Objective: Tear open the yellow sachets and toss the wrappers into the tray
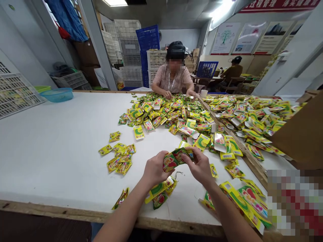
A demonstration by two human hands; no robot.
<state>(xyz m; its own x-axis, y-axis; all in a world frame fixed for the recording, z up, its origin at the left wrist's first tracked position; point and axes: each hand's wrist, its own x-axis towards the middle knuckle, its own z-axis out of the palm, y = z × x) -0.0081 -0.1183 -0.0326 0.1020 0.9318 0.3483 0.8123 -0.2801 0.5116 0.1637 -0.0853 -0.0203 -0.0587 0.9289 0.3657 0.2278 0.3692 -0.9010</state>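
Head view, looking forward and down over a long white table (63, 141) with a wooden front edge (101, 216). Left hand (153, 168) and right hand (199, 164) both closed, fingers curled and pinching opposite ends of a small bunch of foil sachets (175, 159) in green, red and yellow, held over the tabletop near its front edge. Just below the hands, a few loose sachets (158, 193) lying against one another; farther left, a small cluster of yellow sachets (118, 158), well apart from the main heap. Straight ahead, a large spread-out heap of sachets (161, 114) across the middle of the table, and at its far side a seated co-worker (173, 77), with one hand (167, 94) resting on the heap. Along the right, a raised wooden divider (242, 148), with a second mass of sachets (249, 117) beyond it. Near the right forearm, a jumble of larger sachets (242, 205), partly hidden by a blurred patch (294, 201). Beyond the table's left end, a blue plastic basin (57, 94); behind the co-worker, stacked white crates (128, 43) and a blue crate (147, 38). Farther back, another seated person (233, 72) at a separate table.
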